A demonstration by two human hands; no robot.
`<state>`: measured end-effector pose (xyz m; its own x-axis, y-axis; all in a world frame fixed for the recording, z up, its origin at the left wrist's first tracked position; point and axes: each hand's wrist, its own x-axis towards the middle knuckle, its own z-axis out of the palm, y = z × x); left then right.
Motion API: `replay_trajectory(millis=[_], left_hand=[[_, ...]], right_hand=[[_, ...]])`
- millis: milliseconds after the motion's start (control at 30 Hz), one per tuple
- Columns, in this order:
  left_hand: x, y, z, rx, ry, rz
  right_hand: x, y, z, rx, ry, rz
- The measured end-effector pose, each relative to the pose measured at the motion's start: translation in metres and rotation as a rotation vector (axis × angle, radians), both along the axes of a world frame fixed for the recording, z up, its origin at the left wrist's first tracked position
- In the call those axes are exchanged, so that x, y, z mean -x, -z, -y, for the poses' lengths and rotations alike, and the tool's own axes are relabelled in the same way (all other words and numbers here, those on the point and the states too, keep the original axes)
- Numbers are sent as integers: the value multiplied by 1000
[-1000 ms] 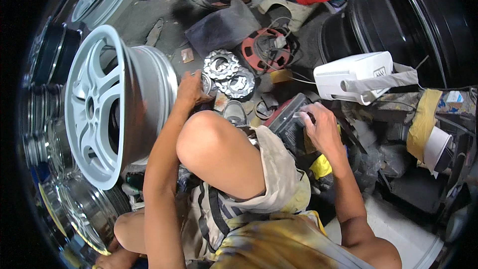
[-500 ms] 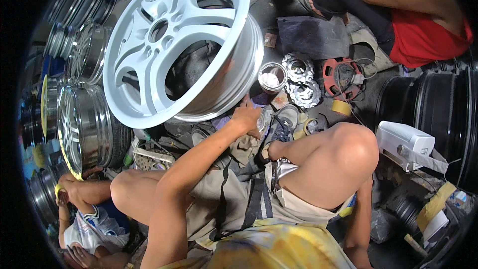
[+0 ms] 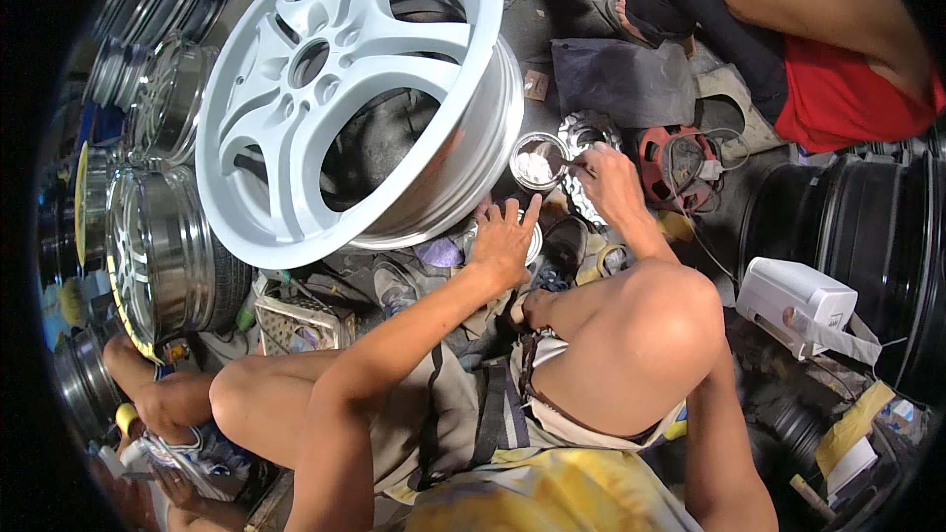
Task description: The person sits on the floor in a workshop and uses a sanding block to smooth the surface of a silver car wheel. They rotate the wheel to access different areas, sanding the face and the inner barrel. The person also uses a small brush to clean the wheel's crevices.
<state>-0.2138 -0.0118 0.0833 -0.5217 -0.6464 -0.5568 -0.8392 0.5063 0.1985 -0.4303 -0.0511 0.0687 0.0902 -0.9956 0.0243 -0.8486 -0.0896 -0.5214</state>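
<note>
Two spots busy: right hand (image 3: 613,185) pinched at the jar (image 3: 533,166) on the floor (image 3: 537,25), can't tell on what; left hand (image 3: 503,246) splayed at a round container (image 3: 534,242), grip unclear. Jar's already open, white stuff (image 3: 535,167) left inside.

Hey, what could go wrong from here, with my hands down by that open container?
Your right hand is right by the rim of the open container, so a nudge could tip it and spill the white contents. The big white wheel is close beside it too; if it were to shift, it might knock the container.
</note>
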Motion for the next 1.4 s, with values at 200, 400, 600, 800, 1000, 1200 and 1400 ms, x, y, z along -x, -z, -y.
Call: replay_trajectory(millis=[200, 400, 600, 800, 1000, 1200, 1400], left_hand=[[14, 3, 5, 23, -35, -45], [15, 13, 5, -9, -53, -36], [18, 5, 7, -13, -49, -14], [13, -13, 19, -19, -165, -65], [26, -11, 21, 76, -164, -84], [46, -2, 41, 212, -190, -367], [68, 28, 74, 201, -230, -342]], right_hand=[[-9, 34, 18, 62, -72, -197], [-17, 56, 29, 162, -225, -184], [-8, 64, 35, -16, -228, -140], [23, 20, 23, -370, 142, 320], [51, 26, -13, -397, 158, 681], [89, -39, -63, -464, 327, 866], [105, -86, -173, -456, 456, 446]])
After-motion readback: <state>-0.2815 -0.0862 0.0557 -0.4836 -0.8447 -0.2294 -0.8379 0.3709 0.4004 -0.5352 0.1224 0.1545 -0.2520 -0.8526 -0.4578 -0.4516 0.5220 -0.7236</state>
